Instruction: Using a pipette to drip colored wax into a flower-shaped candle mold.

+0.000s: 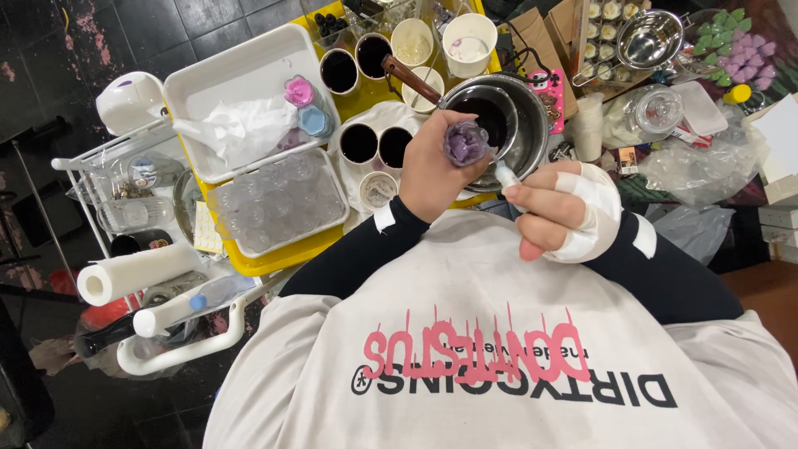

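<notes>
My left hand [432, 170] grips a small purple translucent flower-shaped piece [465, 141] and holds it up over the steel bowl [532, 125] of dark liquid. My right hand [565, 212], wrapped in white bandage across the back, holds a thin white tool [505, 175] whose tip touches the purple piece from below right. Both hands sit just above my white printed shirt, with black sleeves showing at the wrists.
A yellow tray [274, 258] carries a white tray [249, 75] with crumpled plastic and a pink and blue mould, a tray of clear moulds [278, 204], and several cups of dark liquid [359, 143]. A paper roll [137, 270] lies left; jars, bags and green-pink pieces crowd the right.
</notes>
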